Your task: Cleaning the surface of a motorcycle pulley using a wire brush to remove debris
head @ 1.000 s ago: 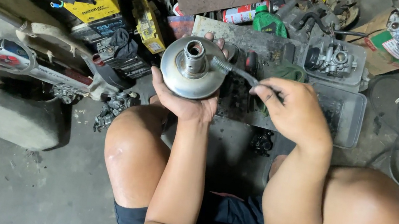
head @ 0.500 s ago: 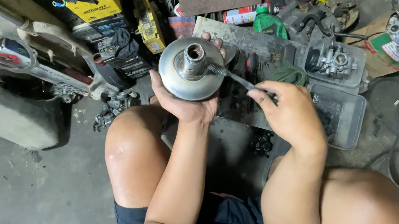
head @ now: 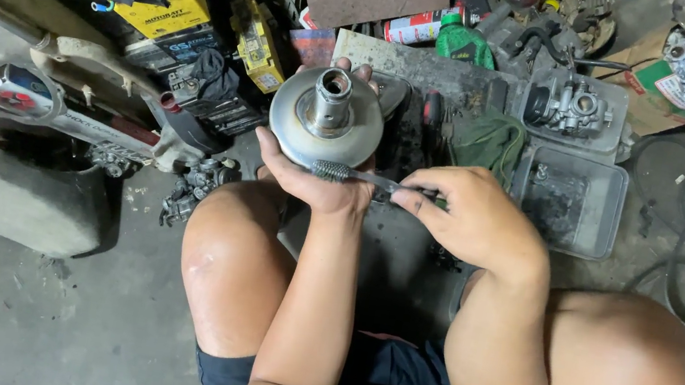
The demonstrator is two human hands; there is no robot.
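Dull metal pulley disc (head: 325, 116) cupped in left hand (head: 312, 180), right hand (head: 467, 217) pinching bristly wire brush (head: 345, 173)

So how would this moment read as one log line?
left hand: holds metal pulley disc | right hand: wire brush at disc rim | seated on floor

I count two hands: my left hand (head: 308, 180) cups one round metal pulley disc (head: 327, 119), and my right hand (head: 469, 217) pinches one small wire brush (head: 354, 176), its bristles just under the left fingertips. Beyond the right fingers sit two grey plastic trays (head: 575, 202), one carburetor (head: 569, 106) in the farther one. One green rag (head: 488, 142) lies just past the right knuckles. One spray can (head: 420, 23) and one green bottle (head: 462, 45) lie farther out.
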